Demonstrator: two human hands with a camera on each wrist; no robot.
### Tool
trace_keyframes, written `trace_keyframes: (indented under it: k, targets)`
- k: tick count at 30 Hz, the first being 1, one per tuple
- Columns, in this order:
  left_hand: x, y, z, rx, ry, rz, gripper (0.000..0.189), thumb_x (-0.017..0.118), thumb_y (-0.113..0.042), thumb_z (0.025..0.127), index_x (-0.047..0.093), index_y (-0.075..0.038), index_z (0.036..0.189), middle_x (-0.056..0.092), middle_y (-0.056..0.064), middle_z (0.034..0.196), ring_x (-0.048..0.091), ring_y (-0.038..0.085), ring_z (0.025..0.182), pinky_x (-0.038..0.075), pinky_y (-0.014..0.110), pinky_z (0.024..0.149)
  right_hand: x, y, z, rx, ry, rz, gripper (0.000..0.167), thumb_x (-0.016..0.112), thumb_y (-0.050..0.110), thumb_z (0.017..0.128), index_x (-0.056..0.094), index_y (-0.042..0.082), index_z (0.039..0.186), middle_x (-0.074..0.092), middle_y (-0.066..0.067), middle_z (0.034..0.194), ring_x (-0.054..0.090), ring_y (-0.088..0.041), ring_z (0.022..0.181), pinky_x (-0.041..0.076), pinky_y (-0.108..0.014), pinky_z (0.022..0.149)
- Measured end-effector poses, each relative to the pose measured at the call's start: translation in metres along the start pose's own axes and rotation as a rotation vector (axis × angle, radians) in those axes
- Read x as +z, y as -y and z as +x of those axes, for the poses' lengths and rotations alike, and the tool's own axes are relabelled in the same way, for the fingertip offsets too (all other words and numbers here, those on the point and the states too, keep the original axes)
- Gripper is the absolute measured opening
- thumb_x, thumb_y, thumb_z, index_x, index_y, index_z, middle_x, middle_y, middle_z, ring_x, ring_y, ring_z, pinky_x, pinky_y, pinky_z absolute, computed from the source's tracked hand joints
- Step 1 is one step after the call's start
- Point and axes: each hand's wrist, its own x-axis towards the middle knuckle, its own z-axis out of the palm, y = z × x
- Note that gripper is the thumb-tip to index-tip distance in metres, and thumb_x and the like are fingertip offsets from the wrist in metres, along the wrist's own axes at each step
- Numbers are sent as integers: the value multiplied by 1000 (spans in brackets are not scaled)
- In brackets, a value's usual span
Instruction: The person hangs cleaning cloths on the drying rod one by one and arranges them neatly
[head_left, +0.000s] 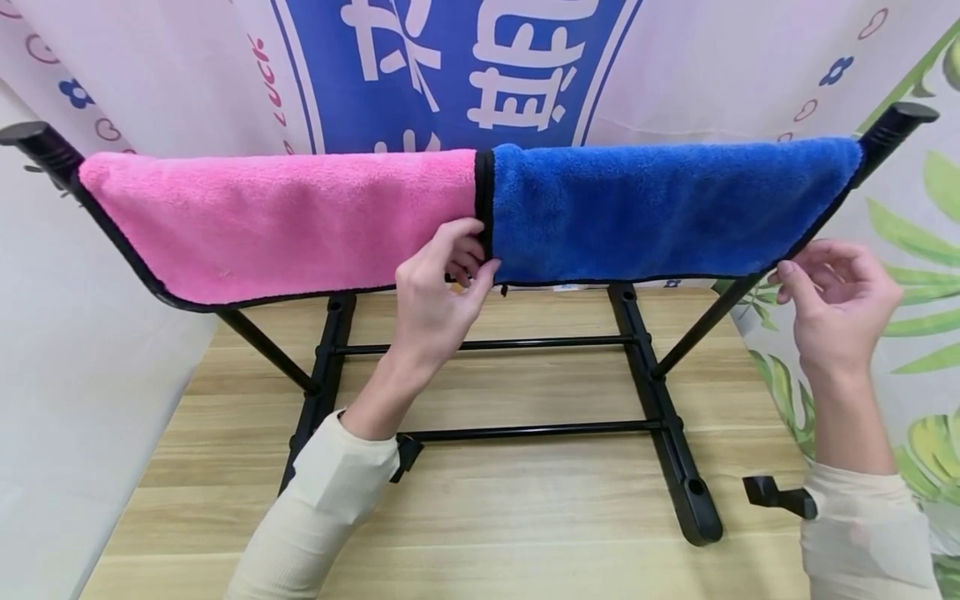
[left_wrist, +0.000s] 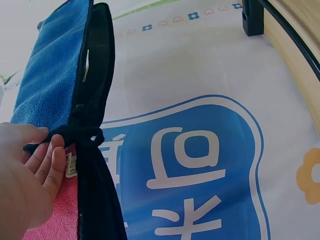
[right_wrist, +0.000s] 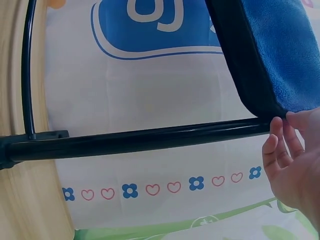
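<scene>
Side by side over the top of a black rack (head_left: 656, 400) hang a pink towel (head_left: 300, 225) and a blue towel (head_left: 660, 217), both edged in black. My left hand (head_left: 441, 292) pinches the black edging where the two meet, near the lower hem. In the left wrist view, its thumb and fingertips (left_wrist: 56, 142) close on the edging, beside a small white label (left_wrist: 71, 165). At the lower right corner of the blue towel, my right hand (head_left: 843, 304) pinches the hem between thumb and finger. The rack's slanting tube (right_wrist: 140, 139) runs right up to that corner.
The rack stands on a light wooden table (head_left: 525, 508), with its feet and crossbars low at the front. Behind it hangs a white curtain (head_left: 675, 75) with a blue panel and white characters. Leaf-patterned cloth (head_left: 922, 308) lies to the right. Black camera mounts stick out from both sleeves.
</scene>
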Motion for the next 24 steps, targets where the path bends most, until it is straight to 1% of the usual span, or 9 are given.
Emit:
trace_keyframes:
  k: [3,7,12,14,16,18,20,22,24]
  targets:
    - [-2,-1,-2,-4,11,13,31,78,9,85,63,9,111,69,17,81,65,22,65,56,30,58,-1,1,-3,-1,-23,-30,13,60,-27,81,63,-21,91,66,-17,79,65,-20,59,48,-19,49]
    - [-7,-3,-5,-2,14,25,27,78,10,85,65,9,109,70,17,82,65,21,66,56,29,57,2,5,-9,-34,-89,-87,12,63,-23,81,66,-18,92,64,-15,77,62,-18,57,48,-17,49]
    - [-15,-5,-13,-9,25,42,22,77,10,85,67,8,105,69,15,82,64,20,66,54,29,56,7,11,-20,-125,-125,-234,13,66,-18,81,68,-18,94,64,-11,77,61,-13,56,51,-16,53]
    - [-18,-5,-17,-12,36,55,21,77,9,86,67,8,104,69,15,82,64,21,66,54,30,56,8,12,-25,-149,-121,-306,13,66,-17,82,68,-18,95,65,-10,79,62,-11,58,53,-16,57]
    - [-20,-3,-22,-11,51,70,20,76,10,85,68,8,103,69,15,82,64,21,66,54,30,56,10,11,-30,-156,-118,-342,13,65,-16,82,67,-19,95,66,-8,81,62,-11,60,54,-16,59]
    - [-22,0,-26,-10,71,84,21,76,12,85,68,9,104,70,15,82,64,21,66,54,31,55,13,8,-36,-158,-99,-359,13,65,-16,81,67,-20,94,68,-6,81,62,-10,63,54,-15,61]
    - [-24,3,-31,-2,99,100,22,75,13,84,68,8,104,70,15,82,65,22,66,54,31,55,15,4,-43,-168,-62,-392,15,65,-16,80,66,-22,93,69,-2,80,62,-7,64,54,-13,63]
    - [-25,7,-36,4,135,117,23,75,14,83,68,8,104,70,15,82,65,23,67,54,31,56,17,-3,-50,-178,-3,-410,15,66,-16,79,64,-24,92,70,3,80,62,-5,65,52,-12,63]
    - [-27,11,-42,5,172,140,22,75,13,84,68,8,104,70,15,82,65,23,68,54,31,56,19,-11,-56,-206,77,-444,15,65,-16,79,63,-25,91,69,7,81,61,-1,65,50,-10,62]
